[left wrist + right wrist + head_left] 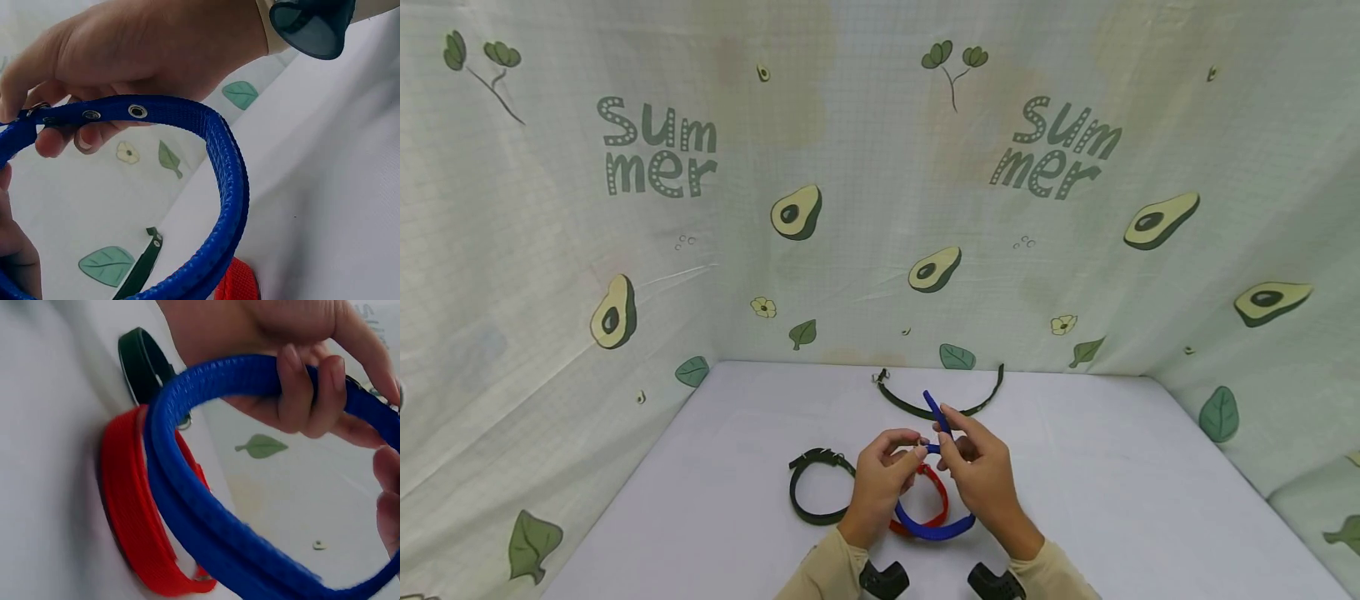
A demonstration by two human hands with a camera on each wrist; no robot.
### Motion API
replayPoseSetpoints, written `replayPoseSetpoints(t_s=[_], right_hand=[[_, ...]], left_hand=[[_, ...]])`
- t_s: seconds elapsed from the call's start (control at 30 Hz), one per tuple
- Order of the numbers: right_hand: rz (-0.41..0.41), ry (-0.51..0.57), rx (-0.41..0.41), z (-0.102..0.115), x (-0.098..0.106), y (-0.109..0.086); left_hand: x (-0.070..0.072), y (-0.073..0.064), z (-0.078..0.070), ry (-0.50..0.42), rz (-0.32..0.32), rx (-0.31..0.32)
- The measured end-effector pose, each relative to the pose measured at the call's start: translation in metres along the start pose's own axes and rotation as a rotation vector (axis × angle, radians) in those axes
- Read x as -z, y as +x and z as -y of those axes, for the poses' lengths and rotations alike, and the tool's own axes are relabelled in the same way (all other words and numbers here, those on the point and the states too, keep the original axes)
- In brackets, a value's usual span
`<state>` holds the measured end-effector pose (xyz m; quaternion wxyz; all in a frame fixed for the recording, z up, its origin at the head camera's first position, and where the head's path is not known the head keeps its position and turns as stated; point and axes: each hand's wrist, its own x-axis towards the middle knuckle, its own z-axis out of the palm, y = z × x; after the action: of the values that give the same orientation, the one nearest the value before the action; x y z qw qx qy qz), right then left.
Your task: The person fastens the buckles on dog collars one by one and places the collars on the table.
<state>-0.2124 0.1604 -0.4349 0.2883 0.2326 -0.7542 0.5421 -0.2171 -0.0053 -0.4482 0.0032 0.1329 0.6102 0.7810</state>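
Collar in green [815,519] is lying off left, left hand [880,477] is pinching blue collar [934,532] up over the table [700,500], red collar [128,506] is sitting near it, right hand [985,471] is gripping blue too, fingers curled round.

A makeshift booth, shown by printed cloth [865,158] (avocados [935,270] and "summer" lettering [658,150]) hung round a white tabletop [1112,500].
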Motion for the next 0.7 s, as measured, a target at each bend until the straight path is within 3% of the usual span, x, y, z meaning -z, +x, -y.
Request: replayPoseSetpoints(t_s=[0.13, 0.23, 0.57, 0.7], right_hand=[[0.018, -0.050, 0.133, -0.003, 0.005, 0.005], [0.037, -0.053, 0.151, -0.002, 0.008, 0.006], [0.053, 0.048, -0.009, 0.005, 0.009, 0.005], [0.051, 0.091, -0.027, 0.012, 0.007, 0.006]], left_hand=[[0.000, 0.000, -0.002, -0.005, -0.006, 0.009], [0.000, 0.000, -0.003, -0.013, -0.012, 0.017], [0.001, 0.000, -0.002, -0.035, -0.012, 0.042], [0.002, 0.000, -0.002, -0.032, -0.004, 0.026]])
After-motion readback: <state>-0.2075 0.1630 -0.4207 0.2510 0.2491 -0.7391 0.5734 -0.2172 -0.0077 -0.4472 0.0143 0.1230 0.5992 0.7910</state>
